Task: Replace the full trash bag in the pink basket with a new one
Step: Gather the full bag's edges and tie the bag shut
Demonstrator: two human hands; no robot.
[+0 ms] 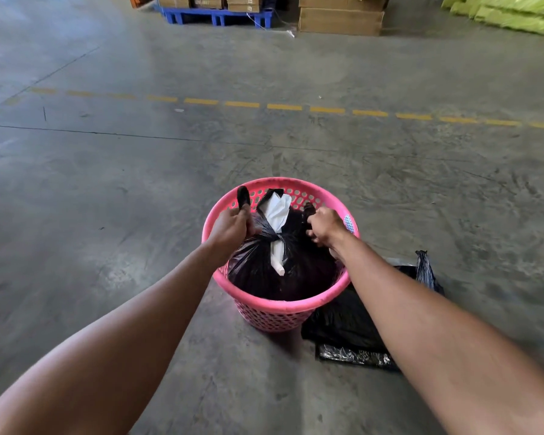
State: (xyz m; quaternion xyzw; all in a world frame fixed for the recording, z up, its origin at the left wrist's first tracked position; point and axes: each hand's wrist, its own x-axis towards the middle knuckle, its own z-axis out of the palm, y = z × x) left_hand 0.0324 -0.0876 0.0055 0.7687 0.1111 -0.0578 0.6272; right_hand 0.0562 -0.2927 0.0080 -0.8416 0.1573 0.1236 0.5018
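Note:
The pink basket [274,304] stands on the concrete floor just ahead of me. A full black trash bag [264,271] sits inside it, knotted at the top, with white paper [278,211] poking through the knot. My left hand [233,224] is shut on the bag's left handle, whose end sticks up above my fist. My right hand [324,229] is shut on the right handle, over the basket's right rim. A flat, empty black bag [343,321] lies on the floor to the right of the basket, partly hidden by my right forearm.
A dashed yellow line [283,106] crosses the floor beyond the basket. Far back stand a blue pallet [217,17] with cartons, stacked cardboard boxes [339,20] and green sacks [515,14]. Bare concrete surrounds the basket.

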